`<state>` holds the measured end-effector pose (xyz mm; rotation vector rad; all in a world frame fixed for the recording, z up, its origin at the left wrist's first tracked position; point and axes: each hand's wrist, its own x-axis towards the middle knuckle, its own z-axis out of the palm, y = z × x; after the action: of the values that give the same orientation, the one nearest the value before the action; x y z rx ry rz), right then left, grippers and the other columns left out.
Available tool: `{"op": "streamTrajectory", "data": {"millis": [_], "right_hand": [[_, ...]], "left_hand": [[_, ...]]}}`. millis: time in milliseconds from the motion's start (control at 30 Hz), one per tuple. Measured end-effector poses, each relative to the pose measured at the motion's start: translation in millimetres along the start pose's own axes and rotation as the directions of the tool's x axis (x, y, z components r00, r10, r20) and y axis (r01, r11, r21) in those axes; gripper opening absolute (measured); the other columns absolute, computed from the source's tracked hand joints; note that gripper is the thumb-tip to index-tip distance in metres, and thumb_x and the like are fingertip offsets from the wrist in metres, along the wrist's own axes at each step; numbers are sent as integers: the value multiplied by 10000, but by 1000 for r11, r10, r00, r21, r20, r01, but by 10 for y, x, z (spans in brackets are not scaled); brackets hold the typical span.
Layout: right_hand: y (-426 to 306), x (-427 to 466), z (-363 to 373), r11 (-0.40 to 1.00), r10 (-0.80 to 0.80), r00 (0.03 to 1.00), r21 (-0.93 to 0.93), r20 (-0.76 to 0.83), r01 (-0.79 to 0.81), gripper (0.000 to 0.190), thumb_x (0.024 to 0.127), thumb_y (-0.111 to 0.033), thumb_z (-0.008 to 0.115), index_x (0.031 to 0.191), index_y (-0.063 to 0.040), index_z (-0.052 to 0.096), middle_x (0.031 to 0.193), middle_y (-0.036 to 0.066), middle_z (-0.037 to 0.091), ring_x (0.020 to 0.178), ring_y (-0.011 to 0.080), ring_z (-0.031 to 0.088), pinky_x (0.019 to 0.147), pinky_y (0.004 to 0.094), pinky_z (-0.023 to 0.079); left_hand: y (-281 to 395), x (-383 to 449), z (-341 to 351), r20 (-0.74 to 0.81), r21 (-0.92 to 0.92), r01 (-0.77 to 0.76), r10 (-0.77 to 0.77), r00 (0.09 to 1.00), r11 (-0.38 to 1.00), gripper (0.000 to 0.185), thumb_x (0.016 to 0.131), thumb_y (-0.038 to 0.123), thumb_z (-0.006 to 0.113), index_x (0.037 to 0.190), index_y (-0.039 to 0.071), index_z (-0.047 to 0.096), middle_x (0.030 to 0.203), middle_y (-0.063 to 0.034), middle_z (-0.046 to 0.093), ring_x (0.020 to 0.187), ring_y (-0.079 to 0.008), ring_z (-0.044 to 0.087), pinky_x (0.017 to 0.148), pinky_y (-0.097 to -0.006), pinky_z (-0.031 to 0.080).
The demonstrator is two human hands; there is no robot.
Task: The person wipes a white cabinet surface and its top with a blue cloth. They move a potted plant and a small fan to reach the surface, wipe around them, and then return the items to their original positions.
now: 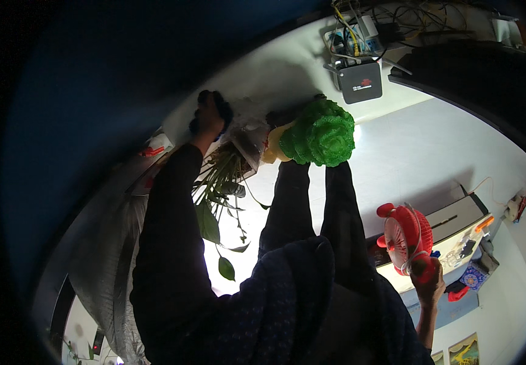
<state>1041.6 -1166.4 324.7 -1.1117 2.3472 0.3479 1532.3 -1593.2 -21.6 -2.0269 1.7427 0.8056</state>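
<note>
My left hand [210, 119] reaches up to the white surface, closed around a dark blue bunched thing [223, 112], possibly a cloth; its exact kind is too dim to tell. Just below that hand, a leafy green plant [208, 221] hangs out of a planter [250, 150]. Right of the planter stands a shiny green cabbage-shaped ornament [324, 134] with a pale yellow base. Out to the right, my right hand [428, 285] grips a small red electric fan [409, 237] by its lower part. A pale cord is looped around the fan.
A black router [362, 84] sits at the top beside a power strip and tangled cables [349, 34]. A large dark screen [477, 86] is at upper right. Clear plastic sheeting [107, 264] hangs at left. Small items lie on a pale cabinet [445, 242] at right.
</note>
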Motion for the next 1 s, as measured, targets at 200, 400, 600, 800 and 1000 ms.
{"op": "streamTrajectory", "data": {"millis": [200,400,600,800,1000], "right_hand": [[41,132,177,998,61,998,22,18,-61,630,631,-334,784,1140,-121,480,1006,97,605,871,332,618,702,428,510],[-130,189,193,993,99,994,58,37,-101,666,623,-347,802,1157,-119,476,1039,102,610,890,328,621,725,413,510],[-235,90,202,982,157,988,110,4,-157,715,610,-346,820,1188,-119,466,1052,112,607,938,306,610,770,395,500],[-280,105,330,985,97,995,148,-27,-91,687,621,-342,817,1176,-121,477,1032,106,621,898,304,628,740,388,514],[-191,142,497,991,56,998,125,-8,-55,686,626,-357,805,1179,-124,472,1043,103,626,897,307,634,733,383,521]], "left_hand": [[825,12,335,-147,54,-357,361,921,932,863,690,-24,627,1426,151,213,1327,-282,298,1150,-443,388,951,-457,364],[2560,500,301,-261,31,-606,591,763,795,806,721,48,699,1395,211,288,1362,-217,286,1137,-445,426,921,-479,448],[3020,930,-29,-14,215,-367,378,926,905,544,890,149,456,1400,229,283,1445,-45,286,1311,-351,256,1035,-533,254],[1980,892,-77,-154,121,-666,676,720,736,585,844,21,465,1376,219,327,1421,-119,303,1252,-419,317,1004,-510,317],[711,461,67,28,576,-577,691,722,579,836,782,-115,522,1440,264,173,1446,-195,200,1193,-438,387,847,-458,498]]}}
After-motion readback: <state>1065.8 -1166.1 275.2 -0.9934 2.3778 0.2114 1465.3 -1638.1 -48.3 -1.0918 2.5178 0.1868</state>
